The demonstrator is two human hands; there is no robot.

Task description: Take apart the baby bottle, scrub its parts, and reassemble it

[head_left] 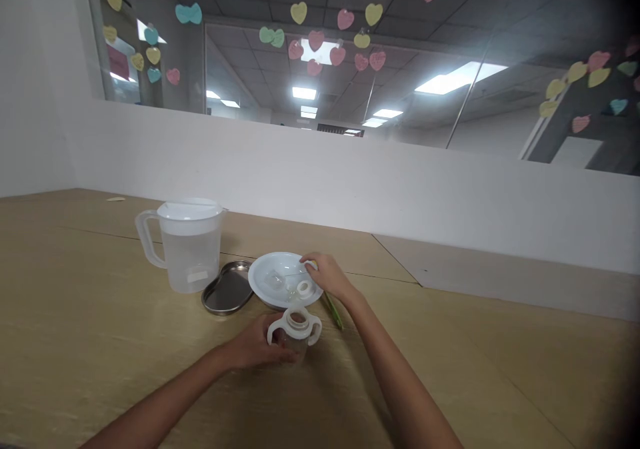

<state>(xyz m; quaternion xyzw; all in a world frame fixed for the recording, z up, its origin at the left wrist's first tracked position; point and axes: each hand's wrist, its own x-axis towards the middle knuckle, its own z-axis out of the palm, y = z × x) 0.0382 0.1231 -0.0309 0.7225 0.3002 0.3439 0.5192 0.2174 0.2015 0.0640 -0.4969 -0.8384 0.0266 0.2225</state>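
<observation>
My left hand [255,348] is wrapped round a small clear bottle [295,332] with a white two-handled collar, standing upright on the wooden table. My right hand [326,276] reaches over the rim of a white bowl [265,289] just behind the bottle, fingers pinched at the bowl's far right edge on something I cannot make out. Inside the bowl lie small clear and white bottle parts, among them a white ring [303,288].
A clear lidded pitcher [185,246] of water stands at the left. A kidney-shaped metal tray [227,290] lies between pitcher and bowl. A thin green stick [333,310] lies by my right wrist. A white partition wall [400,182] runs behind the table.
</observation>
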